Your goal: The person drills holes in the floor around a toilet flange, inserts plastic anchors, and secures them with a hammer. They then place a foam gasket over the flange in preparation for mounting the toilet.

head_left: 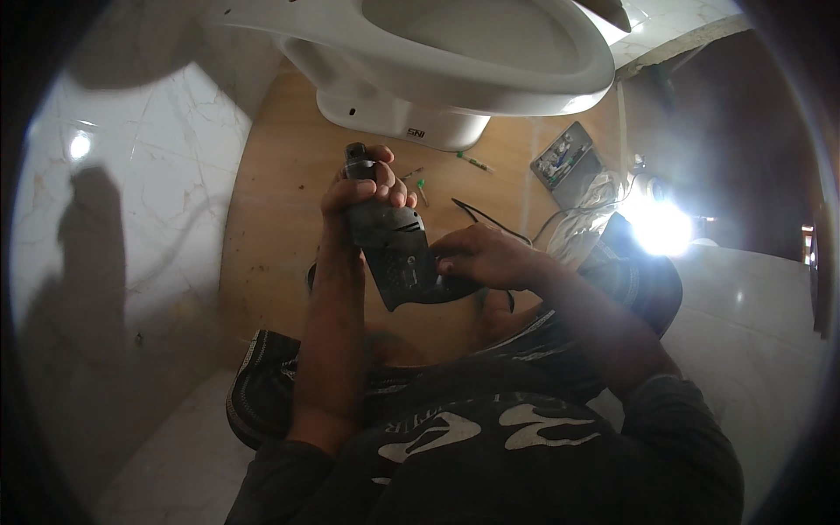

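I hold a black power drill [391, 241] over the floor, with its chuck end pointing away from me. My left hand [366, 185] is wrapped round the drill's front part near the chuck. My right hand [484, 254] closes on its handle at the right, and the fingertips there are partly hidden. No bit can be made out in the chuck. A dark cord [560, 213] runs off to the right, behind my right hand.
A white toilet bowl [416, 94] stands ahead on the tan floor [271, 192]. Between it and me lie small green-tipped pieces [422, 191]. An open grey case [564, 156] of small parts, crumpled clear plastic [591, 219] and a glaring lamp [662, 229] are at right. Marbled wall [166, 175] at left.
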